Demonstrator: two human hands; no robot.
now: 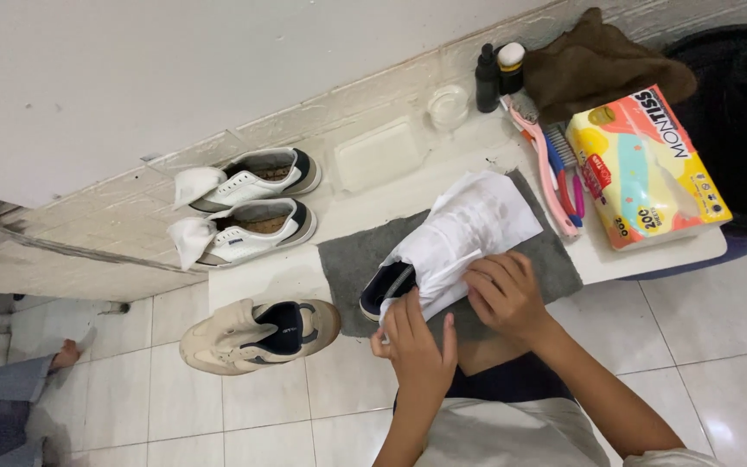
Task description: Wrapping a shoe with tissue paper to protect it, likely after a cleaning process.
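Both hands' grip closed on white paper (469,229), wrapping shoe (388,287)

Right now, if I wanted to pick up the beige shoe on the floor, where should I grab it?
Probably at the heel end of the beige shoe, coming from above. It lies alone on the floor tiles, tilted on its side, with the dark opening showing. Hook your fingers into that opening and pinch the back rim. The rounded toe at the left is wider and harder to hold.

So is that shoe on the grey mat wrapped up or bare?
Mostly wrapped. White paper covers the shoe on the grey mat; only its dark heel end shows. Both hands, left and right, press the paper.
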